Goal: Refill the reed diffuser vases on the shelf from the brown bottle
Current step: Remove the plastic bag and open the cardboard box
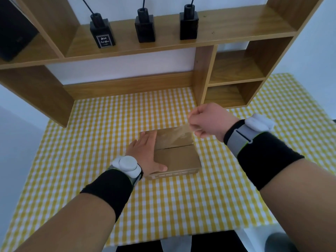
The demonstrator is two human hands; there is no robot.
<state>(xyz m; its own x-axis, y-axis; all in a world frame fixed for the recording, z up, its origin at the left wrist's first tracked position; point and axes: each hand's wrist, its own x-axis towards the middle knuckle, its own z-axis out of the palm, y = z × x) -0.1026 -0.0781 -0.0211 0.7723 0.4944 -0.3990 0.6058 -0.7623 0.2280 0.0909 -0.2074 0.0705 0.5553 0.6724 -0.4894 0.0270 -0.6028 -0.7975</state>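
A closed brown cardboard box (176,157) lies on the yellow checked tablecloth (109,124) in the middle. My left hand (147,153) lies flat against the box's left side, fingers spread. My right hand (207,122) is above the box's far right corner, pinched shut on a strip of clear tape (180,132) that stretches up from the box top. Three black reed diffuser vases stand on the wooden shelf (236,28): left vase (102,33) with a white label, middle vase (145,27), right vase (188,24). No brown bottle is in sight.
The wooden shelf unit has open cubbies (234,82) at the right and a side panel (36,93) at the left. A black box (14,30) sits in the upper left compartment. The table's front edge (181,239) is close to me.
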